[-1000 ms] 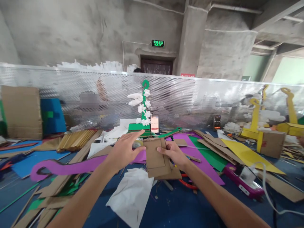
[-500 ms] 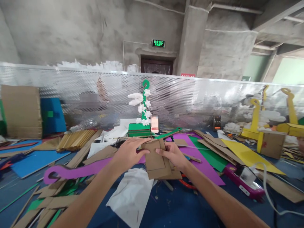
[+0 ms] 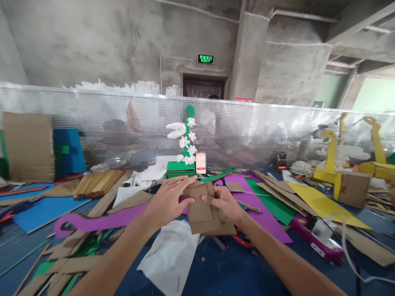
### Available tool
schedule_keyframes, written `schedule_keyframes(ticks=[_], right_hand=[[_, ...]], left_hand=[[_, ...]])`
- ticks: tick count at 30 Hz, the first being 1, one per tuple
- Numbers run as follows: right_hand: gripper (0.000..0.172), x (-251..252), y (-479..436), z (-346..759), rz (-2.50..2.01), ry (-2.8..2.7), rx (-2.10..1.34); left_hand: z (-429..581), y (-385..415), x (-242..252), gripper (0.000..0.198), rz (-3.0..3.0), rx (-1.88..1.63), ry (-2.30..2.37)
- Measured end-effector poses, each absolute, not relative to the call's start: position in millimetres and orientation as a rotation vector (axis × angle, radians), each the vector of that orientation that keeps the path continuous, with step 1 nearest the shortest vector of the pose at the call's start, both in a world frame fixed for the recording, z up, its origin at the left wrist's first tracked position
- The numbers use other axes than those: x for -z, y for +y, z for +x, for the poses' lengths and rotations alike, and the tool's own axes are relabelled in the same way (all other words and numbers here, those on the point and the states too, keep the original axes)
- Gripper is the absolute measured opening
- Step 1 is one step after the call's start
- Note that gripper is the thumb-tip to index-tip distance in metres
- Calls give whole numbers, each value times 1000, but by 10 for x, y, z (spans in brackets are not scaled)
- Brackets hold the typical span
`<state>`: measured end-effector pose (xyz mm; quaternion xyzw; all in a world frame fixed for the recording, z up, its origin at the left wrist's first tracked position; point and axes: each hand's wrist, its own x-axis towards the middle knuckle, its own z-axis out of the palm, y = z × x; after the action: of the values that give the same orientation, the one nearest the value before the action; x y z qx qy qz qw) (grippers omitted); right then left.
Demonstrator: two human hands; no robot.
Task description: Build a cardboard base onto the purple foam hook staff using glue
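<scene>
Several brown cardboard pieces point(image 3: 202, 211) lie stacked in front of me, a smaller rectangle on top of larger ones. My right hand point(image 3: 226, 201) grips their right side, thumb pressed on the top piece and fingers beneath. My left hand point(image 3: 173, 199) is at the upper left edge, its thumb against the cardboard and its fingers stretched along the far edge. Just behind stands a green stem with a curled top point(image 3: 187, 135), bearing white flowers, on a green box point(image 3: 180, 167). A crumpled white sheet point(image 3: 169, 255) lies below my left hand.
A long purple cut-out point(image 3: 108, 220) lies to the left near cardboard strips point(image 3: 74, 263). Red-handled scissors or a similar tool point(image 3: 243, 241) show partly under the cardboard. At right are a purple power strip point(image 3: 317, 240) and yellow sheet point(image 3: 327, 203). A perforated metal panel point(image 3: 148, 123) runs behind.
My hands and the cardboard stay almost as they were. The whole view has shifted very slightly, and the left fingers have moved a little along the far edge.
</scene>
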<state>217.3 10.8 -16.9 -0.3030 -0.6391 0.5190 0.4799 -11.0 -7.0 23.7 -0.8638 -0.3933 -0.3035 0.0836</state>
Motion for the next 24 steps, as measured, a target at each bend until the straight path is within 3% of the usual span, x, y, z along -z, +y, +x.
schedule_keyframes(ticks=[3,6,11,18,24], right_hand=[[40,153,125,2214,-742,-1480,-1300],[41,154,174,2284,-776,-1348,-1309],[38,209,275,2362,-843,-1136,-1383],[28,240,332,2355,-823,-966,-1504],[29,270,364,2370,-770,-947,-1541]], left_hand=[[-171,-123,-313,58,-2518,1021,-1092],[-324,-164,-458,42,-2362,1358,-1069],[-677,-9,-557,27,-2247,1664,-1392],[-727,225,-330,50,-3044,1032,-1771],[-872,333,-288,45,-2890,722,-1939]])
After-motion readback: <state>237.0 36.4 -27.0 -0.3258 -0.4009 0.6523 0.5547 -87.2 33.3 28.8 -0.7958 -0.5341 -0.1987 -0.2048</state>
